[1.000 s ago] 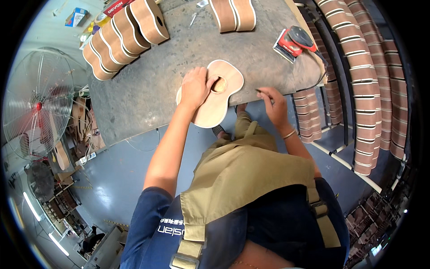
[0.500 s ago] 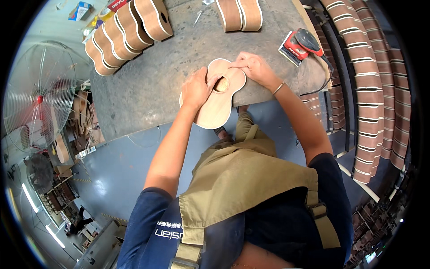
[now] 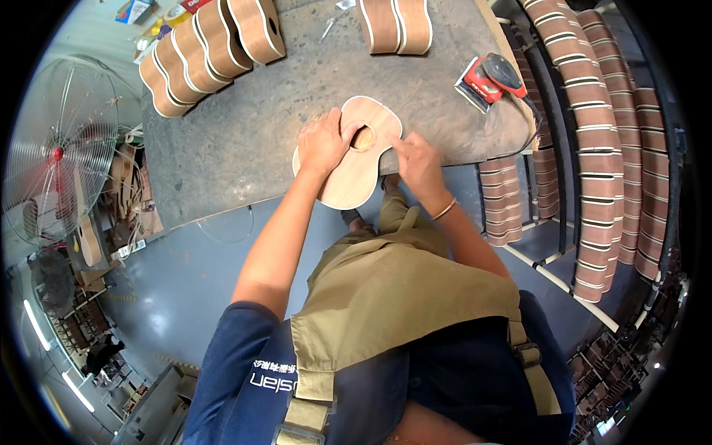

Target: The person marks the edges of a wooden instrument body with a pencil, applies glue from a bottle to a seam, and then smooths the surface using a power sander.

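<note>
A navy short-sleeved shirt (image 3: 233, 348) shows beneath a khaki apron (image 3: 404, 289) with buckled straps (image 3: 545, 389).

left hand (image 3: 320, 144): lying palm-down, thumb splaying rightward
right hand (image 3: 420, 163): curling its fingers, pointing up-left
left forearm (image 3: 276, 237): slanting up-right
right forearm (image 3: 469, 241): slanting up-left

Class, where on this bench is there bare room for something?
Bare bench top lies left of the left hand, and between the small guitar body and red sander. Crowded: the far-left corner, with its row of bodies.
</note>
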Demonstrator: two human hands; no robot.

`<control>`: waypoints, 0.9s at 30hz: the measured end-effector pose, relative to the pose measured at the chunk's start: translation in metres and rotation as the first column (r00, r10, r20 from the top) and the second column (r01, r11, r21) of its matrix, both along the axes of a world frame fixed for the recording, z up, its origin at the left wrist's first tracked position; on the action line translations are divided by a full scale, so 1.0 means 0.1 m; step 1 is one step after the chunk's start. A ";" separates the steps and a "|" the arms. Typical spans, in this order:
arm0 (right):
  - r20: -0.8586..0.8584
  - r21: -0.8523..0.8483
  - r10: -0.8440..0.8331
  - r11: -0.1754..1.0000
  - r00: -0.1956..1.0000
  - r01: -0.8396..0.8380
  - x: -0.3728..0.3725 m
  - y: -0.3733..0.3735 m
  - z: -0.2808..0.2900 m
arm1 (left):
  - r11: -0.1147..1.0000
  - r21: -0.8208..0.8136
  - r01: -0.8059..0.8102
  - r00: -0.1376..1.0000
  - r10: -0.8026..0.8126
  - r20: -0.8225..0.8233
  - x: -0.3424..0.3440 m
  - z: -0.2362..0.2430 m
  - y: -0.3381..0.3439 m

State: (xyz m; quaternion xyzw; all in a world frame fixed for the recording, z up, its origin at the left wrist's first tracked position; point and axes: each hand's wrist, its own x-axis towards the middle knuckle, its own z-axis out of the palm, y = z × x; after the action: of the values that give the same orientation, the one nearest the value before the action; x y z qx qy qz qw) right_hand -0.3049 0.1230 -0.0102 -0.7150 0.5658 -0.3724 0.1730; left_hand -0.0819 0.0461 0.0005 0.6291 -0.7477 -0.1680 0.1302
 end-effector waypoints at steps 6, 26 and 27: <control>0.033 0.068 0.007 0.998 0.999 -0.010 0.39 0.24 0.12 | 0.999 0.033 0.004 1.000 -0.004 -0.010 -0.01 0.05 -0.01; 0.136 0.121 0.369 0.915 0.920 -0.385 0.64 1.22 0.11 | 0.995 0.079 -0.053 0.999 0.052 0.014 0.01 -0.02 0.00; 0.147 0.078 0.328 0.937 0.933 -0.341 0.64 1.18 0.25 | 0.994 0.080 -0.069 0.998 0.067 0.020 0.03 -0.05 -0.02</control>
State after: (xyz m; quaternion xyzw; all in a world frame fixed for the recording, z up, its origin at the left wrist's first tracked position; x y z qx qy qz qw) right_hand -0.2409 0.2408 0.0150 -0.7651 0.4414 -0.3541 0.3073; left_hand -0.0793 0.0443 -0.0048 0.6603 -0.7196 -0.1880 0.1037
